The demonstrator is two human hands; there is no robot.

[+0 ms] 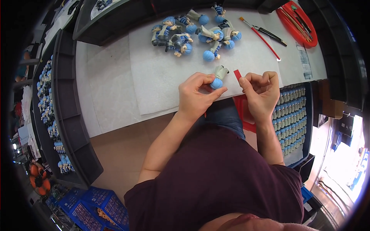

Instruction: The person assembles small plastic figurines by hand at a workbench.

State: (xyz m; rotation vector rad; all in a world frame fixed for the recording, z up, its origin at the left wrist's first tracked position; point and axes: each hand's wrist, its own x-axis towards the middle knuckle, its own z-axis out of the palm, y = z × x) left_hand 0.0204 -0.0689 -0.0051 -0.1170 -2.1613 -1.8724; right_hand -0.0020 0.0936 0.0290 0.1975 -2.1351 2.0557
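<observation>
A small figurine (220, 72) with blue hair and a pale body is held by its head between the thumb and fingers of my left hand (192, 94), above the table's near edge. Its hair faces me and its body points away. Just to the right, my right hand (263, 92) pinches a flat red strip (237, 73) between thumb and forefinger. One end of the strip sticks out toward the figurine without touching it. What the strip belongs to is not clear. Farther back on the white sheet lies a pile of similar blue-haired figurines (208, 56), several with dark blue clothing.
A red-handled brush (266, 43) and a dark slim tool (271, 35) lie at the back right, beside a red oval tray (313, 43) of brushes. Rows of figurines (291, 115) fill a tray on my right. A black crate (66, 77) of figurines stands at left.
</observation>
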